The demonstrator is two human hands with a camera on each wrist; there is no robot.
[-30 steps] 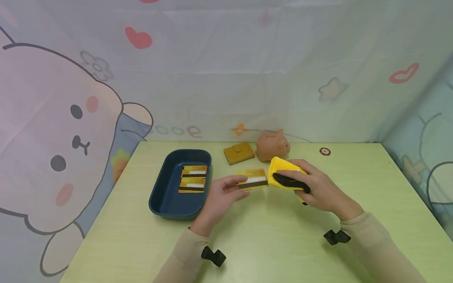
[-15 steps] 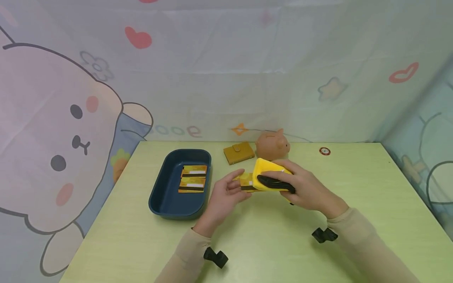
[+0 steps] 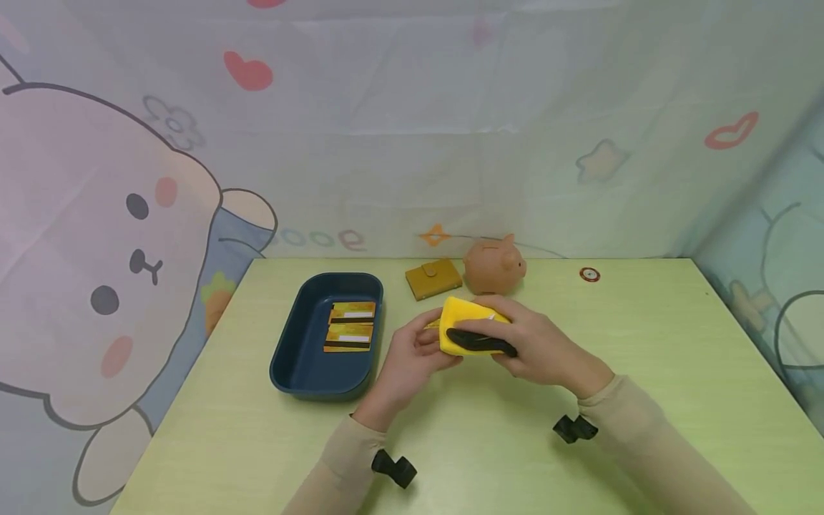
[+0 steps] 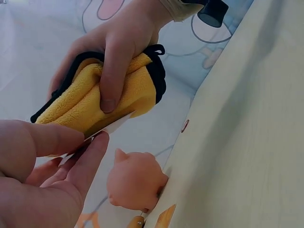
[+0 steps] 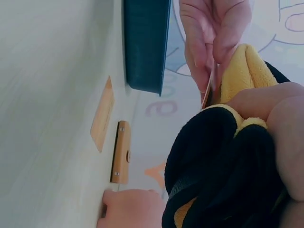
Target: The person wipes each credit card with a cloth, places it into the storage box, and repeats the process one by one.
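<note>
My left hand [image 3: 407, 365] pinches a gold card by its edge between thumb and fingers; the card [image 4: 118, 124] shows as a thin pale edge in the left wrist view. My right hand [image 3: 541, 347] grips a folded yellow cloth [image 3: 458, 320] with black edging and presses it on the card's face. From the head the cloth hides most of the card. Both hands are raised over the table. Below them, a second card [image 5: 102, 116] lies on the tabletop in the right wrist view. Two groups of gold cards [image 3: 350, 336] lie in the dark blue tray [image 3: 299, 368] left of my left hand.
Behind my hands stand a mustard card wallet [image 3: 434, 279] and an orange-pink piggy bank [image 3: 492, 266]. Farther right a small red round token [image 3: 589, 275] lies on the light table [image 3: 676, 343]. A printed cloth backdrop [image 3: 412, 129] rises at the table's far edge.
My right hand has moved left with the cloth, wiping along the card toward my left fingers. The cloth now covers nearly all of the card. My left hand has barely moved.
</note>
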